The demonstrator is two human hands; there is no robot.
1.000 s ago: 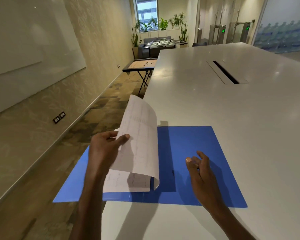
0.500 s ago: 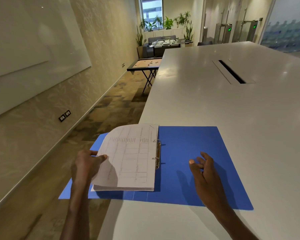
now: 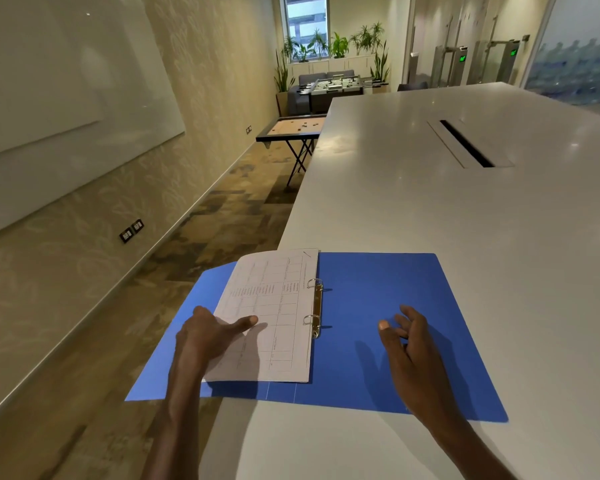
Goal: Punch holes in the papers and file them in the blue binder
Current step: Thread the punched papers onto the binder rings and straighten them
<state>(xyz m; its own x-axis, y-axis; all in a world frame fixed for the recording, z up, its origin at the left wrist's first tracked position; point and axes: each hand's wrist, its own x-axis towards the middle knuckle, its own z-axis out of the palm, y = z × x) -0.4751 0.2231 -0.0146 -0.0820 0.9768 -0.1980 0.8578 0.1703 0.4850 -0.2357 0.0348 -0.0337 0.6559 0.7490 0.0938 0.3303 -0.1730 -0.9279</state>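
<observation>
The blue binder lies wide open on the white table, its left cover hanging past the table's left edge. Printed papers rest on the left side, threaded on the two metal rings. My left hand holds the papers' left edge, thumb flat on the top sheet and fingers under the stack. Over the binder's bare right cover, my right hand hovers with relaxed, slightly spread fingers and holds nothing. No hole punch is in view.
A cable slot runs along the table's middle, far from the binder. Carpeted floor lies to the left below the table edge. A small game table on folding legs stands beyond the table's far left corner.
A sheet that my left hand held upright has been turned over to the left and now lies flat on the stack. My right hand has barely moved.
</observation>
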